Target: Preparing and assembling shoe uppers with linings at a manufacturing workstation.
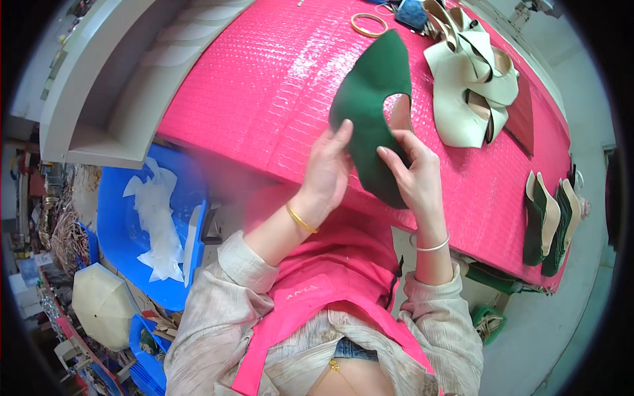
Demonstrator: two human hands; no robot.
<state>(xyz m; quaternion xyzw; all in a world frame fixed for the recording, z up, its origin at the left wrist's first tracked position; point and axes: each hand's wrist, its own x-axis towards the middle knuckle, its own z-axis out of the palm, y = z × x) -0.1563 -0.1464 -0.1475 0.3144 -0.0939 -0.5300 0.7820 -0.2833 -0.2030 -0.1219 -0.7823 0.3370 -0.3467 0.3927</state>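
Above the near edge of the pink-covered table (264,99) I hold up a dark green shoe upper (373,79), a curved leather-like piece with a rounded opening that shows a pale lining. My left hand (325,170) grips its left edge, thumb on the green face and fingers behind it. On the other side, my right hand (421,173) pinches the edge just below the opening, its thumb on the green face. Both hands' fingertips behind the piece are hidden. A pile of pale cream-green uppers (456,112) lies on the table to the right.
Green and beige pieces (551,224) sit at the table's right edge. A tape roll (368,25) and a blue object (411,13) lie at the back. To the left are a grey shelf unit (99,86), a blue bin (122,231) holding white sheets, and a cream umbrella (102,307).
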